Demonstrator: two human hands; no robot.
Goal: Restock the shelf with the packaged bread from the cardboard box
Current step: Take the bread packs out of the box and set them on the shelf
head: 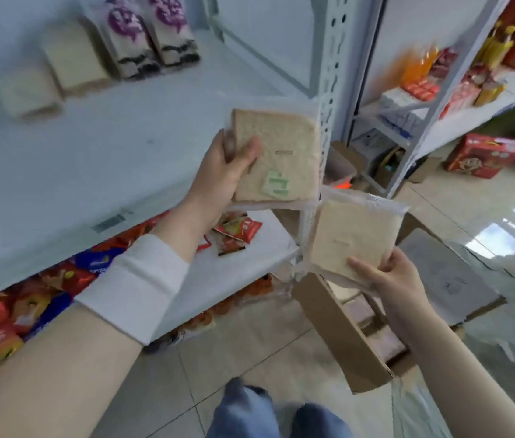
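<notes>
Head view: my left hand [221, 172] grips a clear-wrapped square bread slice pack [281, 156] over the white metal shelf [91, 159]; my right hand [389, 279] pinches another pale bread pack [351, 238] above the open brown cardboard box [341, 336] on the glossy tiled floor [234, 352].

I am wearing the one camera on my head, and it is looking forward and steeply down. It is sitting close over my forearms, taking in the white shelf [60, 159] at left, the tiled floor [250, 349] below, and far racks at right.
</notes>
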